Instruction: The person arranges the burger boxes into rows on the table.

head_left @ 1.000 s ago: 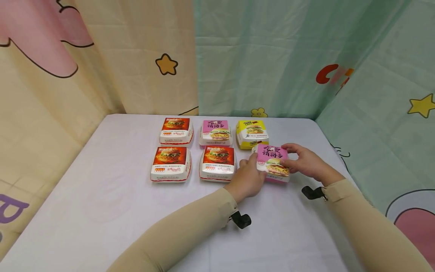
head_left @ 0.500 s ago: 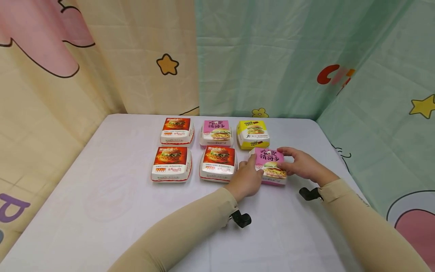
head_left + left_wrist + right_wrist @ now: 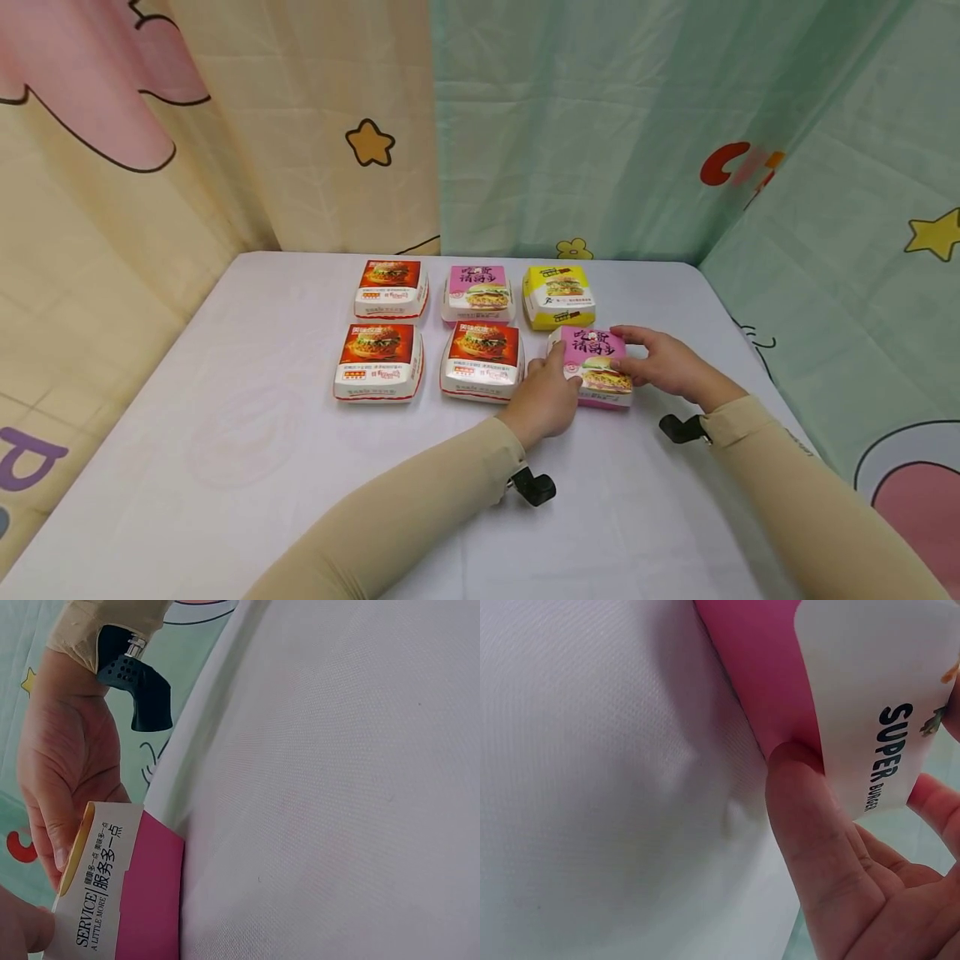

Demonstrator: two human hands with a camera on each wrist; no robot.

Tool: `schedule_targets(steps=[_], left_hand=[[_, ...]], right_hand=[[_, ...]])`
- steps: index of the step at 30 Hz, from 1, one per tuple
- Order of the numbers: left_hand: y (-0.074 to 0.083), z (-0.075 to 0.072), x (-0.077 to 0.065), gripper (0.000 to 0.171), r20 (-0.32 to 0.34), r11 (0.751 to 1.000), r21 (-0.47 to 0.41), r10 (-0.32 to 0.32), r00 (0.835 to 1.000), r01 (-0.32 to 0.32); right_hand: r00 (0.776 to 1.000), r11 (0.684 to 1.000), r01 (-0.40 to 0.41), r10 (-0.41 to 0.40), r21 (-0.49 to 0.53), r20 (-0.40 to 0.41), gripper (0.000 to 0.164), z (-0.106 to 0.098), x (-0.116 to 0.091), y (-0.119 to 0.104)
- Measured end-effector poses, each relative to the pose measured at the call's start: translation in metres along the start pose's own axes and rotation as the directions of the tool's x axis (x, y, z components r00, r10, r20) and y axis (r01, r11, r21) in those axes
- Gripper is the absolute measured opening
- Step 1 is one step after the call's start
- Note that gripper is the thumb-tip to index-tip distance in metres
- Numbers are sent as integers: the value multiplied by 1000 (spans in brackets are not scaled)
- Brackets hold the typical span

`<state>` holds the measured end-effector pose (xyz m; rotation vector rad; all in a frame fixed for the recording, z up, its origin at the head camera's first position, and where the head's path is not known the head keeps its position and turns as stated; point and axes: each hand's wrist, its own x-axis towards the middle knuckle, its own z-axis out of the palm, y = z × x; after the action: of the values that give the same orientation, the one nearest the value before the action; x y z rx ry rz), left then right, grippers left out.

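In the head view, a pink burger box (image 3: pixel 597 363) sits on the table at the right end of the front row. My left hand (image 3: pixel 542 398) holds its left side and my right hand (image 3: pixel 673 365) grips its right side, a finger and thumb on the lid's edge. The left wrist view shows the box's white and magenta side (image 3: pixel 150 892), with the right hand (image 3: pixel 71 761) beyond it. Fingers of the right hand (image 3: pixel 855 877) press the box's "SUPER BURGER" side (image 3: pixel 889 727) in the right wrist view. The box's underside is hidden.
A red-and-white burger box (image 3: pixel 480 362) stands left of the held one, another box (image 3: pixel 377 364) farther left. Behind are a third red-and-white box (image 3: pixel 390 289), a pink box (image 3: pixel 477 293) and a yellow box (image 3: pixel 558 296). Curtains (image 3: pixel 585 125) surround the white table (image 3: pixel 225 467).
Both hands have brought the pink box slightly left and nearer me, into line with the front row. Over the last half second it has hardly moved. The other boxes stay put.
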<state>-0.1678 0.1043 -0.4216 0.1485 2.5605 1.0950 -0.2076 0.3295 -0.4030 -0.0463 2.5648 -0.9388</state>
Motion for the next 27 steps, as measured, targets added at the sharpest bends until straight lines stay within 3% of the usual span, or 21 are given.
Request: schedule_targets(steps=[15, 27], left_hand=[[-3, -2, 2, 71, 18, 1000, 9, 1, 1000, -1], [2, -7, -10, 81, 87, 996, 85, -29, 996, 22]], right_hand=[[1000, 1000, 2, -2, -9, 3, 82, 1, -1, -2], [1000, 1000, -2, 3, -24, 13, 83, -1, -4, -4]])
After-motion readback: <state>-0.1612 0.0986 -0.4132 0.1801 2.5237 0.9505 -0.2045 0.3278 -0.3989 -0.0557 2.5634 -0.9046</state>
